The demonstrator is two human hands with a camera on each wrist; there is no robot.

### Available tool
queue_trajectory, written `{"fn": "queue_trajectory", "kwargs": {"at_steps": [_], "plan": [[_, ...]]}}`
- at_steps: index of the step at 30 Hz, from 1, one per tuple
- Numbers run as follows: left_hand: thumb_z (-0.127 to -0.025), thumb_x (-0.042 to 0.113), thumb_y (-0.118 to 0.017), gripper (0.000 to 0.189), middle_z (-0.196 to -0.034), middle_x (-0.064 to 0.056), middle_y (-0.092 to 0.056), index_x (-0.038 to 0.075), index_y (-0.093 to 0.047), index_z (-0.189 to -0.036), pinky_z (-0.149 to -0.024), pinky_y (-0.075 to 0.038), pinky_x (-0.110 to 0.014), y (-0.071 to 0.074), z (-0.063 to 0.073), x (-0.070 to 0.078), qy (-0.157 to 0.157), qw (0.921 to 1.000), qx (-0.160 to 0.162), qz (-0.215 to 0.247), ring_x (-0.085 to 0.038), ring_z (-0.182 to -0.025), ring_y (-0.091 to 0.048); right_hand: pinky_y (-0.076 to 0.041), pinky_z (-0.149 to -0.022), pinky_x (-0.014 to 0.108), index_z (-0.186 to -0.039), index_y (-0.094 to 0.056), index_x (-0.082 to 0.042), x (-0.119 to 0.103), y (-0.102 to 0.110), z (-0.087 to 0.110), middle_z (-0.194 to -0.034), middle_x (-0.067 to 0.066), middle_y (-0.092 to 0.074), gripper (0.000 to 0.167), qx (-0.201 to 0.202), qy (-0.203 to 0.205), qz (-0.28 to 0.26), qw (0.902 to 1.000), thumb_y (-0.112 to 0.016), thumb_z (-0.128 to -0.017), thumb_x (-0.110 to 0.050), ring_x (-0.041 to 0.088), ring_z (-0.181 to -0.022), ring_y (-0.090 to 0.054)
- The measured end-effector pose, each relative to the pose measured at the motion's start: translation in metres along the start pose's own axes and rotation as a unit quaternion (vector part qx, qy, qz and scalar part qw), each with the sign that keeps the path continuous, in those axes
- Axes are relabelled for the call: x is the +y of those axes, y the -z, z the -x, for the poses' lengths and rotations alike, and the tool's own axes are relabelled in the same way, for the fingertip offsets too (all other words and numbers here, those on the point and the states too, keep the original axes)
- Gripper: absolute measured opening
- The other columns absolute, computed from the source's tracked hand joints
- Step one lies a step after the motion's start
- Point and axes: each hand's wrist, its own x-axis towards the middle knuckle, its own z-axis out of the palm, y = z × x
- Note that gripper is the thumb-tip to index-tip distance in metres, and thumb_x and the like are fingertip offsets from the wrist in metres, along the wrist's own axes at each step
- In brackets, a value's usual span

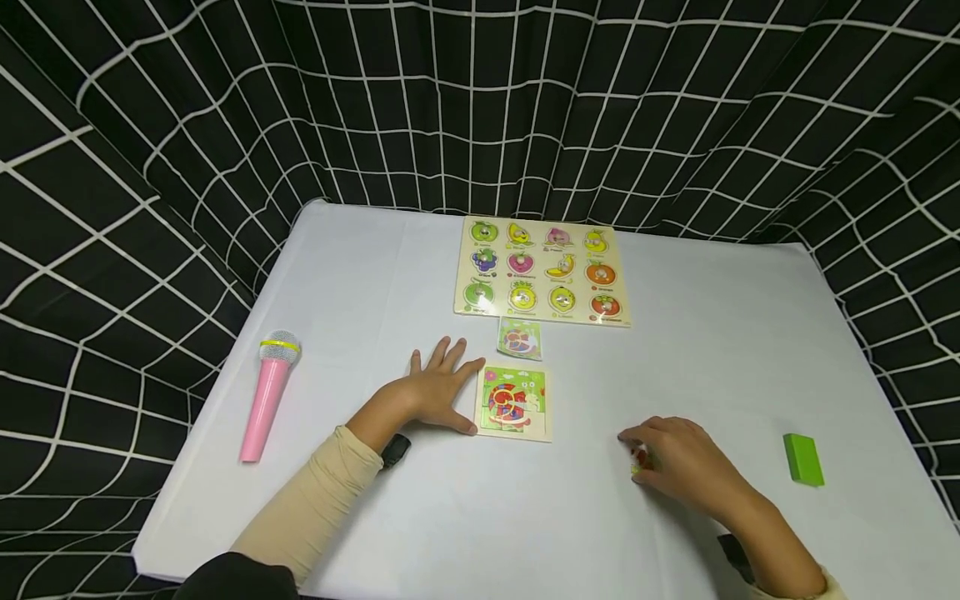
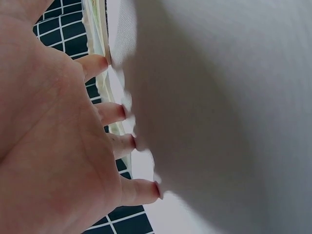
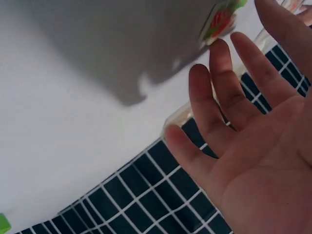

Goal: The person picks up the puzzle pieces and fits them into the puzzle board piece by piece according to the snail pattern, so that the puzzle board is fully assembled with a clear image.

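A small square puzzle (image 1: 504, 402) with a red and blue snail on green lies in mid-table, with pale wood showing at its lower right. My left hand (image 1: 433, 395) is spread flat beside it, thumb and index fingertip at its left edge. In the left wrist view, the fingers (image 2: 141, 191) reach down to the white cloth. To the right of the puzzle, my right hand (image 1: 682, 462) pinches a small red and green puzzle piece (image 1: 639, 459) between thumb and fingers. The right wrist view shows that piece (image 3: 219, 22) tilted by the fingertips.
A picture card (image 1: 520, 339) with a similar snail lies just behind the puzzle. Behind that is a wooden fruit board (image 1: 542, 275). A pink toy microphone (image 1: 267, 396) lies at the left, a green block (image 1: 804, 459) at the right. Black grid curtains surround the white table.
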Motion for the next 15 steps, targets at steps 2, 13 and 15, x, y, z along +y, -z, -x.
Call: {"fn": "queue_trajectory", "kwargs": {"at_steps": [2, 13, 15], "plan": [[-0.074, 0.06, -0.075, 0.108, -0.163, -0.013, 0.008, 0.025, -0.015, -0.157, -0.111, 0.0, -0.07, 0.0002, -0.0002, -0.0002, 0.002, 1.0, -0.002, 0.001, -0.035, -0.148, 0.016, -0.047, -0.088, 0.052, -0.108, -0.072, -0.012, 0.0031, 0.0, 0.0026, -0.1, -0.002, -0.069, 0.051, 0.003, -0.001, 0.005, 1.0, -0.09, -0.061, -0.02, 0.028, -0.096, -0.064], [-0.074, 0.059, -0.076, 0.107, -0.163, -0.014, 0.006, 0.024, -0.017, -0.157, -0.111, -0.001, -0.07, 0.0014, -0.0003, 0.0015, 0.002, 1.0, -0.001, 0.0, -0.036, -0.148, 0.014, -0.051, -0.074, 0.044, -0.108, -0.068, -0.011, 0.0091, -0.0027, 0.01, -0.087, -0.006, -0.068, 0.051, -0.013, -0.059, 0.018, 0.998, -0.089, -0.063, -0.02, 0.02, -0.084, -0.064], [-0.074, 0.059, -0.076, 0.108, -0.163, -0.013, 0.006, 0.025, -0.017, -0.157, -0.111, -0.001, -0.07, 0.0018, 0.0003, 0.0016, 0.005, 1.0, -0.002, -0.002, -0.036, -0.148, 0.015, -0.051, -0.074, 0.043, -0.109, -0.067, -0.011, 0.0091, -0.0032, 0.0099, -0.084, -0.008, -0.068, 0.05, -0.016, -0.06, 0.01, 0.998, -0.089, -0.064, -0.018, 0.017, -0.082, -0.063]]}}
